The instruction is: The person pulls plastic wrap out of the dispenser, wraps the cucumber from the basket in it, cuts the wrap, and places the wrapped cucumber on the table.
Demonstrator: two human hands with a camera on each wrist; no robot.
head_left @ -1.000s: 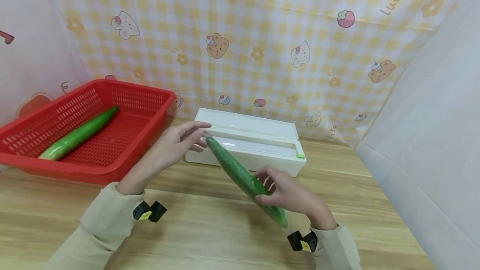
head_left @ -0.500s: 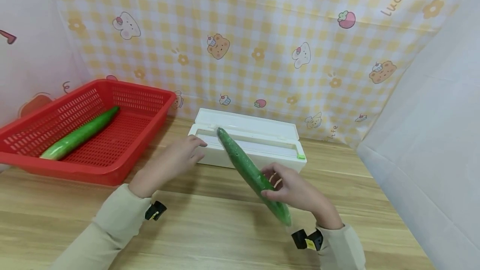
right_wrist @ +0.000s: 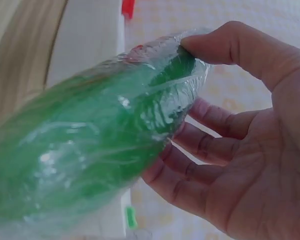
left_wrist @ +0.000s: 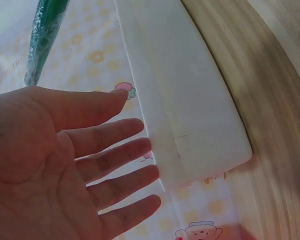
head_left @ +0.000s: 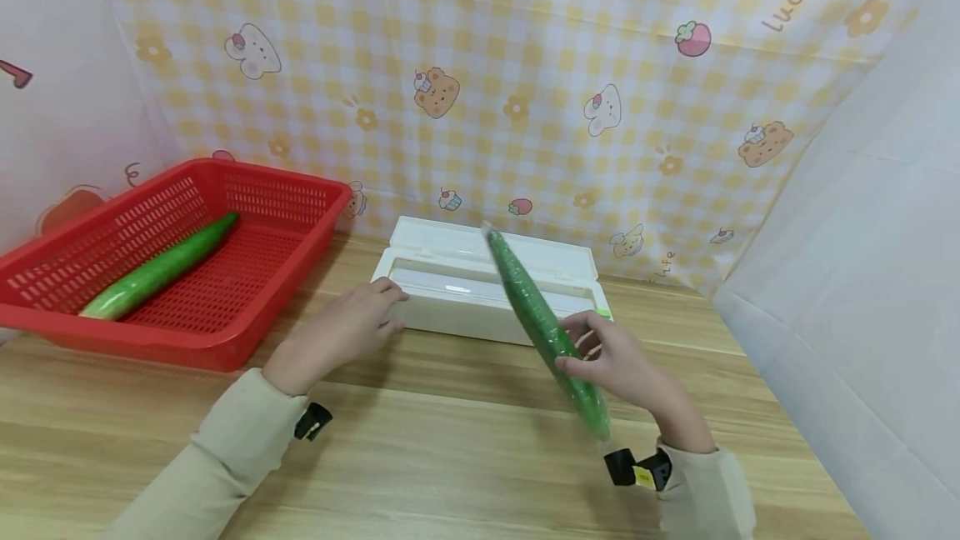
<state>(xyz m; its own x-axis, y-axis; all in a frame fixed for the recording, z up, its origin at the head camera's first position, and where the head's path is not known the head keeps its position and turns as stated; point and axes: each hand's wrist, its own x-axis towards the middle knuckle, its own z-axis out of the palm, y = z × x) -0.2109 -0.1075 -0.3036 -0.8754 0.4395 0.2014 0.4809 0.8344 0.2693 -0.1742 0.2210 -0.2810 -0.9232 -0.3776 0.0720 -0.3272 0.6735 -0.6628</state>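
My right hand (head_left: pixel 618 361) grips a long green cucumber (head_left: pixel 536 311) wrapped in clear cling film, thumb on one side and fingers on the other. The cucumber slants, its thin end up over the white cling film box (head_left: pixel 450 315), whose lid stands up at the back. In the right wrist view the film (right_wrist: pixel 75 135) looks wrinkled and shiny around the cucumber. My left hand (head_left: pixel 341 327) is at the left end of the box, holding nothing. The left wrist view shows its fingers (left_wrist: pixel 115 160) spread and nearly straight beside the box (left_wrist: pixel 190 90).
At the left a red slotted basket (head_left: pixel 225 344) holds another cucumber (head_left: pixel 161 269). A green slider (head_left: pixel 603 313) sits at the box's right end. Behind the wooden table (head_left: pixel 420 457) hangs a yellow checked cloth (head_left: pixel 510 57); a white sheet (head_left: pixel 847 273) stands on the right.
My left hand has let go of the wrapped cucumber's thin end and moved down and left to the box. My right hand has carried the cucumber right and tilted it more upright.
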